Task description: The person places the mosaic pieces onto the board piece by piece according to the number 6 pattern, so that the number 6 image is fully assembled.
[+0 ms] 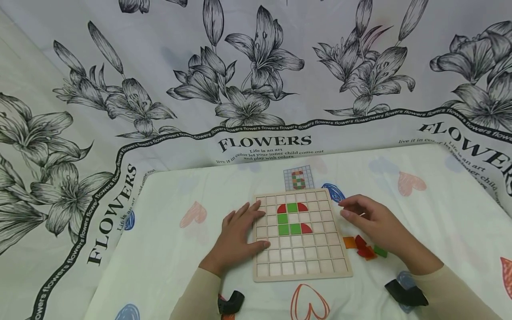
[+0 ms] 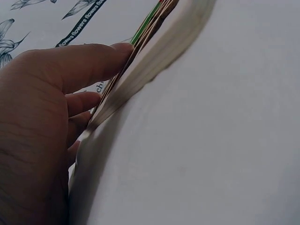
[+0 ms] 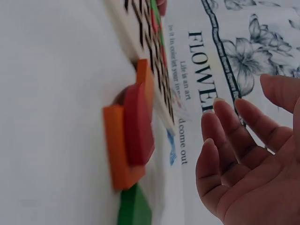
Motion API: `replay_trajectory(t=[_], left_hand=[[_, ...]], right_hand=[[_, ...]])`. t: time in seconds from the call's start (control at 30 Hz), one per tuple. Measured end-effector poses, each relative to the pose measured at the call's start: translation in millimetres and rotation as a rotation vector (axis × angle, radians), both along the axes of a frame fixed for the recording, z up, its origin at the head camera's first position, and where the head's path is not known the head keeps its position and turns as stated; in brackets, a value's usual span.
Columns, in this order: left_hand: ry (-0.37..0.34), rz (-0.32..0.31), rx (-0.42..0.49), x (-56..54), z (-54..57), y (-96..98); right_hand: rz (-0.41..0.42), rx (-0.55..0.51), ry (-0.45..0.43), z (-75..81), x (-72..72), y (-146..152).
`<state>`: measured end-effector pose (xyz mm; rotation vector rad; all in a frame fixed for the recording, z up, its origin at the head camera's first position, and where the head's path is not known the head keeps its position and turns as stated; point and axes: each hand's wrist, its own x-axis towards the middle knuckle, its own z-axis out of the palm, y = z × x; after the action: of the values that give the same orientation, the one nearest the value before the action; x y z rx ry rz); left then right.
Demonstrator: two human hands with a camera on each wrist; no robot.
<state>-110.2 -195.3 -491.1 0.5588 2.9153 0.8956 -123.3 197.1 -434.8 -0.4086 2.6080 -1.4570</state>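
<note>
A wooden grid board (image 1: pixel 302 278) lies on the cloth, with green square tiles (image 1: pixel 292 207) and red quarter-round tiles (image 1: pixel 306 228) set in its upper left cells. My left hand (image 1: pixel 236 238) rests at the board's left edge, thumb and fingertips touching the frame, fingers spread. Beyond the right edge my right hand (image 1: pixel 378 226) hovers with loosely bent fingers; the right wrist view shows its palm (image 3: pixel 262 183) holding nothing. Below that hand lie loose tiles: an orange square (image 1: pixel 350 242), red pieces (image 3: pixel 139 124) partly overlapping orange ones, and a green piece (image 1: pixel 381 251).
Behind the board lies a small pattern card (image 1: pixel 298 178) showing a coloured figure on a grid. Black curved objects sit by the left wrist (image 1: pixel 232 303) and the right wrist (image 1: pixel 406 293). A flower-printed curtain (image 1: pixel 256 80) rises behind the heart-printed cloth (image 1: pixel 160 249).
</note>
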Motion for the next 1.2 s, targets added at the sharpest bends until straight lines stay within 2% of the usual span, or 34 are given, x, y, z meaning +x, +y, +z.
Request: replay_trajectory(t=[0.27,0.4,0.67,0.97,1.2], left_hand=[[-0.011,-0.009,-0.007,-0.4,0.2,-0.5],[-0.010,-0.012,-0.008,-0.5,0.0,-1.0],[-0.006,-0.009,0.000,0.2,1.3,-0.9],[-0.010,-0.006,-0.005,0.2,4.5,-0.8],[-0.010,-0.006,-0.010,0.7,3.5,0.4]], right_hand=[[-0.007,0.044,-0.018,-12.8,4.3,16],[0.016,0.020,-0.026,-18.6,3.8,25],[0.089,-0.043,-0.097,-31.4,1.2,37],[0.212,0.103,0.002,-37.2,3.0,39],[0.216,0.124,0.054,-38.2,5.8,36]])
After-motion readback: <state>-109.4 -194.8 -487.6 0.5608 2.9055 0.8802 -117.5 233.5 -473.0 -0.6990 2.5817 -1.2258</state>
